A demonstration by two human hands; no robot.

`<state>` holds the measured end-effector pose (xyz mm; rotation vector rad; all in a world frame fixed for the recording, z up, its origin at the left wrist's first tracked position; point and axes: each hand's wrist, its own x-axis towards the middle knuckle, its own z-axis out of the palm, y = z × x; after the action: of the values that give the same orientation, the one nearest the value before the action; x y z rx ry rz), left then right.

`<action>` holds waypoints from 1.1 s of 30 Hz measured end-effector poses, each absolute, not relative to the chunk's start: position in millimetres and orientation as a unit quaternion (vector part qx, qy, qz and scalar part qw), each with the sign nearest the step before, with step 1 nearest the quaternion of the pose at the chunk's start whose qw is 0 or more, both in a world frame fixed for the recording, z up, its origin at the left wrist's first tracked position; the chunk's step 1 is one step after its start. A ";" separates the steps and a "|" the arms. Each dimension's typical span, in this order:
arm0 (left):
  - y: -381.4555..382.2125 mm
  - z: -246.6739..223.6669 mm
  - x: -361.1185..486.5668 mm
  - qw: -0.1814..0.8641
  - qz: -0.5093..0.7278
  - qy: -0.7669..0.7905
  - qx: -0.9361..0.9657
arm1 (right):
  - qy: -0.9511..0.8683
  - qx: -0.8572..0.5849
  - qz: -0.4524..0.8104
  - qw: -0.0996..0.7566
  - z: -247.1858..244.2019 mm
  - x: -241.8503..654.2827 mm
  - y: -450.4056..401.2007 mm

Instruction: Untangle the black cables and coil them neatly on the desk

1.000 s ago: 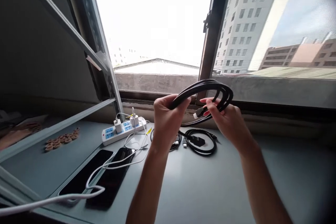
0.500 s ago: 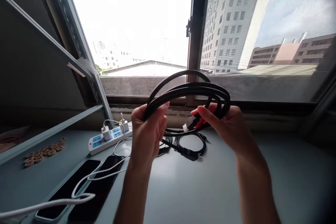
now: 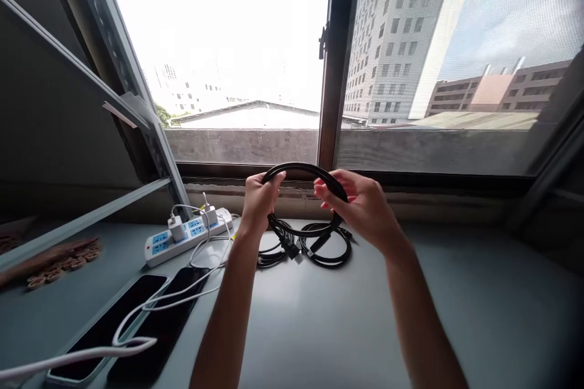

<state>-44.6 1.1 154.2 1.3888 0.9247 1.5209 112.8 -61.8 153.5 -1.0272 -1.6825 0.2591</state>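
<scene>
A thick black cable [image 3: 296,166], wound into a loop, is held up above the table's far part. My left hand [image 3: 260,199] is closed round the loop's left side, thumb on top. On the right side of the loop, my right hand [image 3: 358,203] grips the cable with curled fingers. One black connector [image 3: 289,248] of the cable hangs low between the hands. Behind and below it, two thinner coiled black cables lie on the table, the left coil [image 3: 269,261] partly overlapped by the connector and the right coil [image 3: 331,263] beside it.
A white power strip [image 3: 187,237] with two chargers stands at the left back. Two dark phones [image 3: 123,316] [image 3: 159,328] lie at the left under white cables. Small brown rings [image 3: 68,264] lie further left, where another person's hand [image 3: 27,266] reaches in. A window ledge [image 3: 292,197] runs behind.
The held cable has gone from loose, spread loops to a tighter, rounder loop, and my hands have moved closer together. Another person's hand has appeared over the brown rings.
</scene>
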 end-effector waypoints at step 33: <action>5.7 149.9 -29.6 0.879 0.354 0.068 0.311 | -0.717 -0.557 -0.012 0.419 131.6 148.5 -25.4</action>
<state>-29.6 5.7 149.9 0.6483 0.1415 0.7377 148.5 -25.4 131.6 -1.3966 -1.7986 -0.0310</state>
